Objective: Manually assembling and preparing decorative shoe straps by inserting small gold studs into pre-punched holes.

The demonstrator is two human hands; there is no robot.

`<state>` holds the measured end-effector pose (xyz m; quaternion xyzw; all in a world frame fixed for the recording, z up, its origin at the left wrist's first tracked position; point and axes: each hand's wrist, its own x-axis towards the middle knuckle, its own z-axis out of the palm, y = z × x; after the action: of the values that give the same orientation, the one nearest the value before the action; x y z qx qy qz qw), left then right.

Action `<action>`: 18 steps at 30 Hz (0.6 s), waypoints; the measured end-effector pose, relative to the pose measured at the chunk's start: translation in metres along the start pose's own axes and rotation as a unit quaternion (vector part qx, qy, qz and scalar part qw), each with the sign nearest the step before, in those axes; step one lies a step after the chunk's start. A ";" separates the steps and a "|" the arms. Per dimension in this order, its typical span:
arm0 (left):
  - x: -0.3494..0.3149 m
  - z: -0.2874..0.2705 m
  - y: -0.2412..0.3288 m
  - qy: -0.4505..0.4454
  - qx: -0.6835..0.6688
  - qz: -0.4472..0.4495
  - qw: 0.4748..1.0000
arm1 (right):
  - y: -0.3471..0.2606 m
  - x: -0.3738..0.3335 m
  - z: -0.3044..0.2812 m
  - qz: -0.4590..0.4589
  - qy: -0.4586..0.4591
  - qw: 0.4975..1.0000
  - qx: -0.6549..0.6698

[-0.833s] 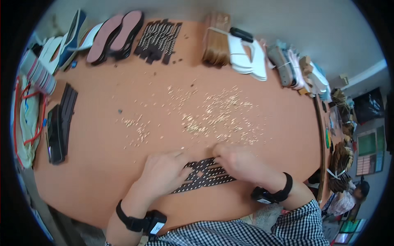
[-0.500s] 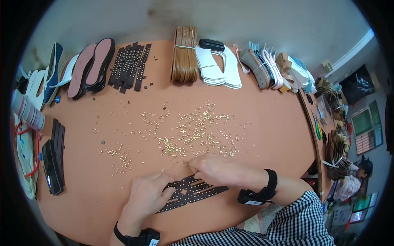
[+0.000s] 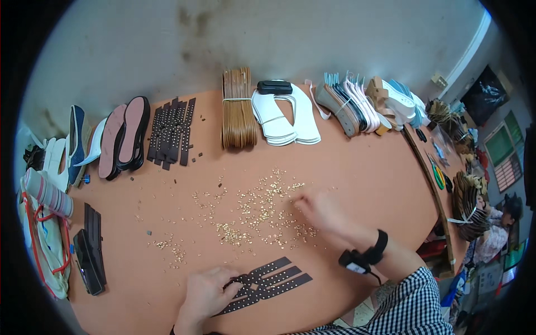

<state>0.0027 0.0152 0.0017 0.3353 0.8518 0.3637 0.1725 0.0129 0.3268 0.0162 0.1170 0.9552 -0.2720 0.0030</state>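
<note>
Head view: my left hand (image 3: 206, 292) had fingers bent, narrow, on left end of dark slotted piece (image 3: 264, 286), flat on surface (image 3: 385, 192) near me. Right hand (image 3: 326, 213) was at loose gold studs (image 3: 262, 211), fingers bunched; couldn't tell if they held one. Piece looked mostly dotted, some strip ends barer, so probably bit left tbh.

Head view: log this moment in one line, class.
left hand: on studded dark strap piece | right hand: near loose gold studs
</note>
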 end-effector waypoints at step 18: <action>0.001 0.001 -0.001 0.011 -0.003 0.028 1.000 | 0.027 0.041 -0.007 -0.061 0.017 0.998 -0.013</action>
<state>0.0019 0.0163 0.0007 0.3543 0.8427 0.3748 0.1543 -0.0201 0.3621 0.0052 0.0628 0.9639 -0.2570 -0.0288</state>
